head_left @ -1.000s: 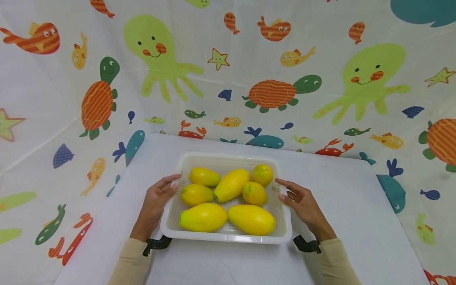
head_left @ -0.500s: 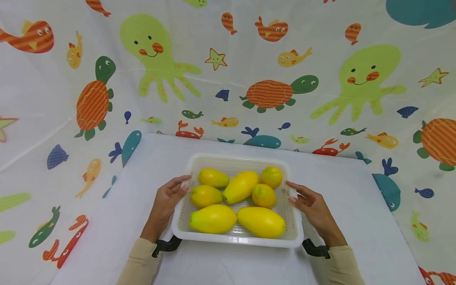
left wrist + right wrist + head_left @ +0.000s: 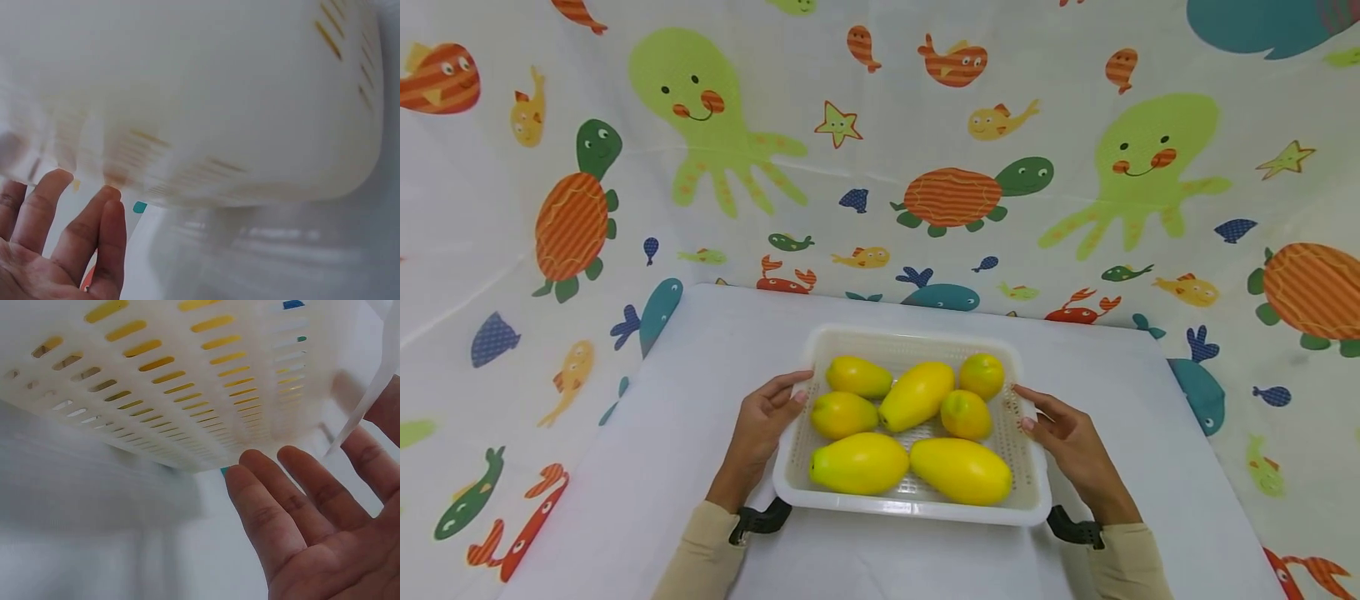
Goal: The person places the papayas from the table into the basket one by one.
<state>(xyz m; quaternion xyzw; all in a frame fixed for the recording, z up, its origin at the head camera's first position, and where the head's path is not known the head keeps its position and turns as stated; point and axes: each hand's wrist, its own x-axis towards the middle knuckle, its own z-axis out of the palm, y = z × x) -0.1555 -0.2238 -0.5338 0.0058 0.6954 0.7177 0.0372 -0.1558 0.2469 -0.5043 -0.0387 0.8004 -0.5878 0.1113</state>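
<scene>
A white perforated plastic basket [image 3: 912, 507] holds several yellow fruits, long smooth ones like papayas [image 3: 859, 463] and smaller round ones [image 3: 981, 376]. My left hand [image 3: 760, 429] grips its left rim, thumb at the edge. On the opposite side my right hand [image 3: 1071, 446] pinches the right rim between thumb and forefinger. In the left wrist view the basket's pale underside [image 3: 187, 75] hangs above the cloth, and the other fingers [image 3: 84, 231] stretch below the wall. Yellow shows through the slotted bottom [image 3: 187, 419] in the right wrist view, with fingers [image 3: 265, 515] reaching under it.
The table [image 3: 1150, 433] is covered in a white cloth. A white curtain [image 3: 1060, 50] printed with sea animals stands behind it and along both sides. Black straps [image 3: 763, 518] sit on both wrists.
Both hands have moved right together with the basket, more slowly in the last half second. The head view has turned a little to the right. The fruits keep their places in the basket.
</scene>
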